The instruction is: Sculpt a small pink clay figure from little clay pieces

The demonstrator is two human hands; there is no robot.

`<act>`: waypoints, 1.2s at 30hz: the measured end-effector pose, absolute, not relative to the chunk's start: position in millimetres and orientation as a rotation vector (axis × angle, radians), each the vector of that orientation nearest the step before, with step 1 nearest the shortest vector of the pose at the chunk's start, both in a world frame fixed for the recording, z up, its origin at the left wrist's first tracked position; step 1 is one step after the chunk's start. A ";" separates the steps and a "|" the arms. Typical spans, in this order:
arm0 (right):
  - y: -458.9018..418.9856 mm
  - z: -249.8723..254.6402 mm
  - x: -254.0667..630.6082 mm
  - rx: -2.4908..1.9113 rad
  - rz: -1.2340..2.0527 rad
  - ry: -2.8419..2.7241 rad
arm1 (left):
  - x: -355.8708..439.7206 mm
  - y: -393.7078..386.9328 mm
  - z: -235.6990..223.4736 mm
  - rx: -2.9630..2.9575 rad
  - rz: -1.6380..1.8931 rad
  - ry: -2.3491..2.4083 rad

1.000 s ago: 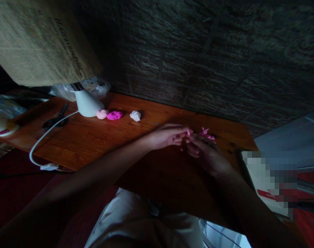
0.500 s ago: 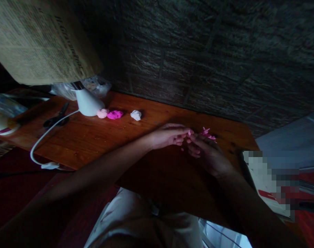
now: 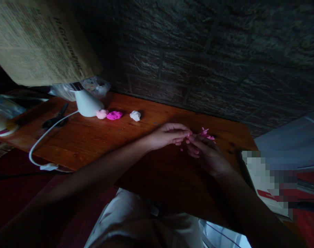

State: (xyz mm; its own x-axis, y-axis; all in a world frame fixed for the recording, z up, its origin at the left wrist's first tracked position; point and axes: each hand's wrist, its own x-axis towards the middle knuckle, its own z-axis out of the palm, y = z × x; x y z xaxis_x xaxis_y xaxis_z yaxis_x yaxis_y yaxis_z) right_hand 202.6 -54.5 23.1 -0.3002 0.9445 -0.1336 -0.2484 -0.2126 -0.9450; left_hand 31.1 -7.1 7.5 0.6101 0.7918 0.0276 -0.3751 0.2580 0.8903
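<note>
My left hand (image 3: 167,136) and my right hand (image 3: 205,153) meet fingertip to fingertip above the wooden table (image 3: 94,137). Between their pinched fingertips is a tiny pink clay bit (image 3: 189,133). A small pink clay shape (image 3: 205,133) lies on the table just beyond my right fingers. Further left lie a pale pink lump (image 3: 102,114), a bright magenta lump (image 3: 114,115) and a white lump (image 3: 135,115).
A white lamp base (image 3: 86,102) with a white cable (image 3: 43,137) stands at the left, black scissors (image 3: 56,119) beside it. A newspaper sheet (image 3: 38,41) hangs above. A dark brick wall (image 3: 211,58) backs the table. Papers (image 3: 265,193) lie at the right.
My hands stay together at the same spot; the left fingertips have closed a little tighter over the pink bit. The view shifted slightly.
</note>
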 end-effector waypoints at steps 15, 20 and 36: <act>-54.8 25.8 201.8 -0.867 1.768 -0.980 | 34.4 -4.5 -0.1 1.043 0.852 0.388; -54.0 22.6 201.8 -0.823 1.810 -1.001 | 33.8 -3.2 -0.2 1.065 0.866 0.382; -54.3 18.3 202.7 -0.797 1.840 -1.012 | 30.0 -2.6 3.1 1.205 0.921 0.356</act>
State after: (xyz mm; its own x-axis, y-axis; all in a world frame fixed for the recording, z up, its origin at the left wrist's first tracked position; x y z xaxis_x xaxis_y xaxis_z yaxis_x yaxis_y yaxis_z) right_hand 202.7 -54.3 18.3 -0.4202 0.8993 -0.1207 -0.3792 -0.2949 -0.8771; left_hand 30.0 -2.6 3.1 0.6035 0.7655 0.2232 -0.4168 0.0641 0.9067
